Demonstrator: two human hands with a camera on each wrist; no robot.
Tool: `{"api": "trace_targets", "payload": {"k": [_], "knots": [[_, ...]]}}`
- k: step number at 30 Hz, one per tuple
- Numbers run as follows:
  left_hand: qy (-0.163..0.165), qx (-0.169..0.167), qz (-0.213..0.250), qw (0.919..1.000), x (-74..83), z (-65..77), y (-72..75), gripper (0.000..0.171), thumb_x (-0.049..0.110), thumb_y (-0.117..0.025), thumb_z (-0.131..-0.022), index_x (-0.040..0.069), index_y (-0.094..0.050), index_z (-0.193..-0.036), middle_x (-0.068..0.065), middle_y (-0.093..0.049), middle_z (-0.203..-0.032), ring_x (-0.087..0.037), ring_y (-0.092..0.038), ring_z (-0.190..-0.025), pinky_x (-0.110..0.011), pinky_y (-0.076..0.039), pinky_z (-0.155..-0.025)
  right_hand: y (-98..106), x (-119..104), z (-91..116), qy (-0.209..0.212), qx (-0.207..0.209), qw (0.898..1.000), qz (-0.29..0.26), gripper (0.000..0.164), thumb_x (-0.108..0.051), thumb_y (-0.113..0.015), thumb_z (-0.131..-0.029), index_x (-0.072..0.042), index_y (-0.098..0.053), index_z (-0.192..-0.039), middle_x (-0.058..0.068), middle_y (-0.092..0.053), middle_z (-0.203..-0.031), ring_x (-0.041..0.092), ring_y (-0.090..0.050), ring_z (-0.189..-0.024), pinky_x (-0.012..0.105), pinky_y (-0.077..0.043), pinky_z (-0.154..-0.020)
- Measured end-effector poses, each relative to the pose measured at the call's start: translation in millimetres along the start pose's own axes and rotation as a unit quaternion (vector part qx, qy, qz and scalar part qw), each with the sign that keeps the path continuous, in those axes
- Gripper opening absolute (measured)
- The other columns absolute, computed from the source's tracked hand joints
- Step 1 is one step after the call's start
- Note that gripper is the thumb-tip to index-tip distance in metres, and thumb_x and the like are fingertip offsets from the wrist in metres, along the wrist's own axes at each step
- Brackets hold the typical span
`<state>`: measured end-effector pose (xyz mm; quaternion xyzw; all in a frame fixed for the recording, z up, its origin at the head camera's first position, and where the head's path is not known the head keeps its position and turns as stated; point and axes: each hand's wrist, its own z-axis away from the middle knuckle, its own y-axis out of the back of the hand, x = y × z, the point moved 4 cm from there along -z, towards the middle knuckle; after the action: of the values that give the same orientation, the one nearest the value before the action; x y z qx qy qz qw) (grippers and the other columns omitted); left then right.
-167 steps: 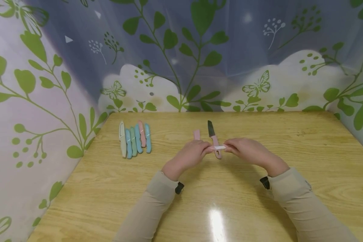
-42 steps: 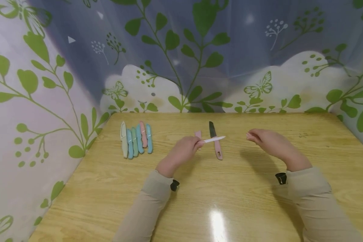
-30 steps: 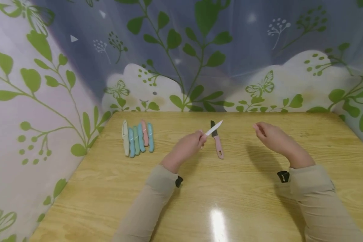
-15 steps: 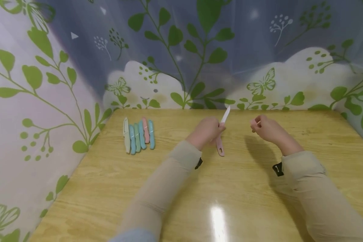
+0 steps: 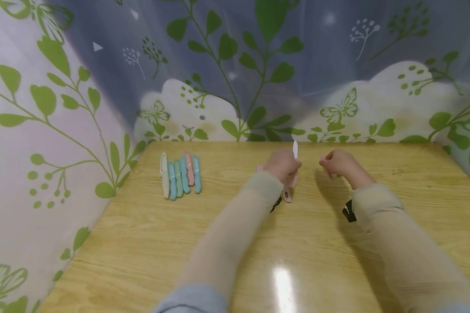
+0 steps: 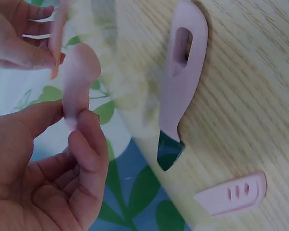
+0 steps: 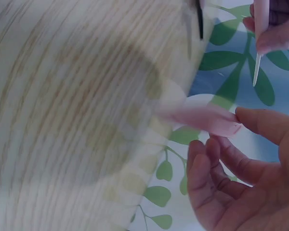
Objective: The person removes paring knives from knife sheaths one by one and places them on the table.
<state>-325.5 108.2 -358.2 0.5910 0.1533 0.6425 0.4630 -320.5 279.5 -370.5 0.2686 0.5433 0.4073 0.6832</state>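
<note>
Now the left hand (image 5: 283, 164) is pinching the white-bladed knife (image 5: 295, 150) above the table (image 5: 141, 234), its long axis running away lengthwise, tip pointing towards the backdrop (image 5: 317, 52), while the right hand (image 5: 341, 164) is pinching a pink sheath (image 7: 204, 119).

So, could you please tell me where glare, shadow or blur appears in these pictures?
Head view: white glare at the lower middle of the pale yellow wooden table, dark shadow below the right hand; right wrist view: broad, soft shadow on the table, and the pink blade cover blurred towards its far end; left wrist view: the pink-handled, dark-bladed knife fairly sharp.
</note>
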Motion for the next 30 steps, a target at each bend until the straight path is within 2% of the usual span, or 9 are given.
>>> {"api": "trace_targets", "payload": {"k": [3,4,6,10,15,18,22,26,30], "knots": [[-0.001,0.012,-0.026,0.9996,3.0,-5.2,-5.3,0.048,0.025,-0.053,-0.101,0.000,-0.064,-0.061,-0.010,-0.065,-0.064,-0.019,-0.064,-0.058,-0.027,-0.053,-0.063,-2,-2,-3,0.006,0.000,1.000,0.001,0.044,-0.024,-0.045,-0.101,0.017,-0.054,-0.114,0.028,-0.060,-0.101,0.025,-0.059,-0.077,0.040,-0.055,-0.073],[0.002,0.019,-0.036,0.9992,3.9,-7.6,-7.1,0.046,0.025,-0.055,-0.100,0.002,-0.064,-0.061,-0.010,-0.069,-0.071,-0.020,-0.067,-0.063,-0.027,-0.054,-0.064,-3,-3,-4,0.007,-0.001,1.000,0.000,0.042,-0.024,-0.046,-0.100,0.016,-0.057,-0.108,0.027,-0.060,-0.098,0.023,-0.059,-0.074,0.038,-0.055,-0.071],[-0.009,0.051,-0.115,0.9920,6.6,-12.4,-9.4,0.038,0.027,-0.059,-0.097,0.008,-0.065,-0.065,-0.003,-0.070,-0.078,-0.014,-0.064,-0.070,-0.023,-0.050,-0.069,-5,-4,-7,0.013,-0.006,1.000,0.000,0.040,-0.021,-0.047,-0.099,0.014,-0.064,-0.088,0.018,-0.064,-0.081,0.018,-0.059,-0.065,0.034,-0.054,-0.066],[0.015,0.065,-0.179,0.9816,7.7,-21.1,-17.3,0.026,0.029,-0.060,-0.096,0.011,-0.071,-0.080,0.000,-0.071,-0.090,-0.012,-0.065,-0.079,-0.023,-0.053,-0.071,-9,-6,-10,0.025,-0.031,0.999,0.008,0.050,-0.015,-0.046,-0.098,0.002,-0.070,-0.058,0.005,-0.065,-0.060,0.011,-0.058,-0.058,0.026,-0.050,-0.063],[0.044,0.038,-0.234,0.9704,10.6,-24.4,-27.0,0.025,0.030,-0.055,-0.099,0.015,-0.072,-0.093,0.003,-0.070,-0.094,-0.009,-0.064,-0.077,-0.024,-0.055,-0.066,-10,-8,-13,0.021,-0.038,0.998,0.035,0.050,-0.015,-0.049,-0.095,-0.003,-0.069,-0.051,0.001,-0.063,-0.056,0.011,-0.059,-0.059,0.025,-0.049,-0.064],[0.040,0.023,-0.294,0.9547,13.6,-24.2,-30.2,0.012,0.026,-0.068,-0.089,0.019,-0.071,-0.098,0.004,-0.068,-0.097,-0.008,-0.060,-0.076,-0.025,-0.055,-0.065,-11,-9,-14,0.010,-0.040,0.998,0.038,0.048,-0.015,-0.051,-0.093,-0.004,-0.068,-0.049,0.001,-0.062,-0.054,0.012,-0.058,-0.057,0.025,-0.048,-0.063],[0.024,0.011,-0.360,0.9325,14.8,-23.3,-33.7,0.026,0.022,-0.076,-0.079,0.022,-0.069,-0.104,0.005,-0.066,-0.100,-0.007,-0.058,-0.081,-0.026,-0.055,-0.070,-15,-9,-16,0.002,-0.053,0.998,0.033,0.047,-0.013,-0.051,-0.092,-0.005,-0.068,-0.049,0.001,-0.061,-0.049,0.012,-0.058,-0.053,0.022,-0.045,-0.061],[0.018,0.008,-0.376,0.9262,13.7,-22.9,-37.5,0.026,0.025,-0.069,-0.084,0.021,-0.066,-0.109,0.004,-0.066,-0.104,-0.007,-0.061,-0.089,-0.027,-0.055,-0.075,-20,-6,-18,0.005,-0.059,0.998,0.036,0.049,-0.012,-0.050,-0.094,-0.004,-0.069,-0.049,0.001,-0.061,-0.047,0.011,-0.057,-0.050,0.021,-0.043,-0.061],[0.039,0.014,-0.362,0.9312,12.8,-24.4,-40.3,0.027,0.027,-0.067,-0.088,0.020,-0.064,-0.114,0.005,-0.066,-0.107,-0.006,-0.062,-0.093,-0.025,-0.054,-0.078,-23,-1,-21,0.004,-0.051,0.998,0.040,0.049,-0.014,-0.051,-0.093,-0.005,-0.069,-0.049,0.002,-0.062,-0.046,0.012,-0.058,-0.048,0.020,-0.043,-0.064]]}}
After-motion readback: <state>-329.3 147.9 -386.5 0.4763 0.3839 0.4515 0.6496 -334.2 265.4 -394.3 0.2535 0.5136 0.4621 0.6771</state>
